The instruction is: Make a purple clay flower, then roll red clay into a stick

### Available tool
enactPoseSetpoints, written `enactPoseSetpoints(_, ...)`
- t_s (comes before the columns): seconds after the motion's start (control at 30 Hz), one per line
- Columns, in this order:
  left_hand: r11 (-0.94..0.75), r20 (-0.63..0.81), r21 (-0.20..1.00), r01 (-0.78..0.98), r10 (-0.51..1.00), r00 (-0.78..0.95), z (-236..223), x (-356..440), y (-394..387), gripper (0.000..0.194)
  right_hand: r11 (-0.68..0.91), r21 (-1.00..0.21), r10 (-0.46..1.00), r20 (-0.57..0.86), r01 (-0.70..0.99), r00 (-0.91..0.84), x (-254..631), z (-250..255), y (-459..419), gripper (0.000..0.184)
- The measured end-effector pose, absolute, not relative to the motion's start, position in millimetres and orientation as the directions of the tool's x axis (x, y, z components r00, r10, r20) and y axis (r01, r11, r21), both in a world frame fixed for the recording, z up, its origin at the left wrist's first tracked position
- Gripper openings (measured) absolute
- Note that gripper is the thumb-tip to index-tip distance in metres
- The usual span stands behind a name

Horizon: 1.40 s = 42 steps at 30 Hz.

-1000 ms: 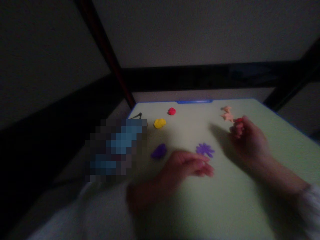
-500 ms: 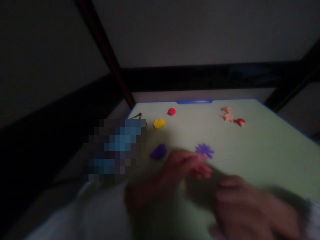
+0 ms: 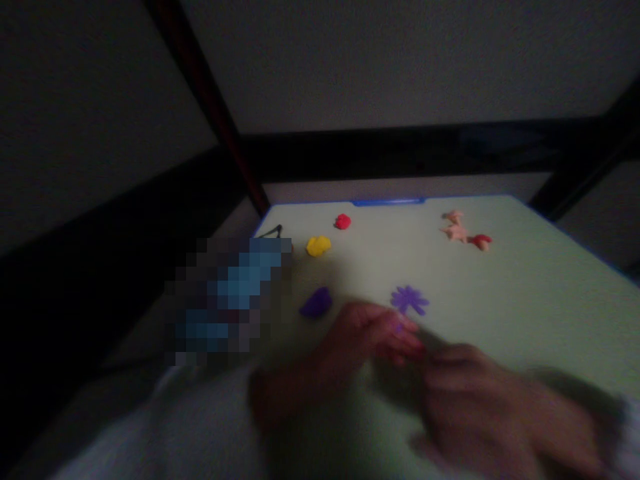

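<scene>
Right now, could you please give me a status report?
Left hand near purple petalled piece, grip unclear. Right hand close by, blurred. Yellow lump, red lump farther back.

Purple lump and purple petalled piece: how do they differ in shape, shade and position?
The purple lump is compact, while the purple petalled piece fans out in narrow lobes. The lump looks darker than the petalled piece. The petalled piece lies by the fingertips of the left hand; the lump lies farther left. Both rest on the pale board.
</scene>
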<state>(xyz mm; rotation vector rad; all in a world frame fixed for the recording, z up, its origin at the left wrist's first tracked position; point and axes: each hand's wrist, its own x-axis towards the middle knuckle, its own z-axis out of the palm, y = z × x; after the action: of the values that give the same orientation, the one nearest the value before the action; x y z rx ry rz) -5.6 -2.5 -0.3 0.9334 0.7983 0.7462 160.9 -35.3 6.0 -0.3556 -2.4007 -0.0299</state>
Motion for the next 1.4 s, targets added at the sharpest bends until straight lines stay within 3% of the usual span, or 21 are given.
enactPoseSetpoints(0.1, 0.394, -0.261, 0.905, -0.16, 0.811, 0.523, 0.2, -6.0, -2.3, 0.012, 0.954, -0.092, 0.271, 0.675, 0.287, -0.686, 159.4, 0.0, -35.7, 0.048)
enactPoseSetpoints(0.33, 0.405, -0.325, 0.914, -0.034, 0.779, 0.536, 1.6, -9.4, -1.2, 0.022, 0.932, -0.042, 0.289, 0.686, 0.36, -0.668, 159.9, 4.1, -41.0, 0.051)
enactPoseSetpoints(0.57, 0.298, -0.208, 0.945, -0.132, 0.863, 0.46, -3.1, -6.7, -0.7, 0.013, 0.948, -0.083, 0.289, 0.631, 0.308, -0.72, 167.1, 14.0, -24.6, 0.047)
enactPoseSetpoints(0.63, 0.31, -0.19, 0.93, -0.197, 0.865, 0.465, -2.8, -6.4, -0.1, 0.012, 0.952, -0.128, 0.286, 0.689, 0.278, -0.665, 170.6, 17.7, -15.0, 0.032)
enactPoseSetpoints(0.7, 0.329, -0.181, 0.911, -0.248, 0.86, 0.477, -1.5, -5.7, 0.1, 0.024, 0.931, -0.252, 0.364, 0.714, 0.266, -0.598, 173.3, 19.3, -5.6, 0.014)
enactPoseSetpoints(0.8, 0.35, -0.202, 0.899, -0.264, 0.865, 0.46, 0.9, -4.5, -0.3, 0.044, 0.862, -0.419, 0.506, 0.667, 0.286, -0.546, 174.0, 15.2, 4.0, 0.021)
enactPoseSetpoints(0.97, 0.382, -0.23, 0.889, -0.252, 0.848, 0.477, 2.1, -4.5, -1.0, 0.052, 0.791, -0.583, 0.569, 0.594, 0.183, -0.569, 169.3, 2.4, 6.1, 0.015)
enactPoseSetpoints(1.2, 0.372, -0.248, 0.877, -0.303, 0.892, 0.377, 5.2, -4.0, 0.7, 0.037, 0.736, -0.653, 0.65, 0.611, 0.176, -0.451, 166.9, 2.8, 6.0, 0.009)
enactPoseSetpoints(1.4, 0.399, -0.299, 0.879, -0.261, 0.888, 0.351, 3.0, -3.3, 1.8, 0.05, 0.783, -0.584, 0.606, 0.636, 0.215, -0.477, 167.9, 0.6, 5.8, 0.015)
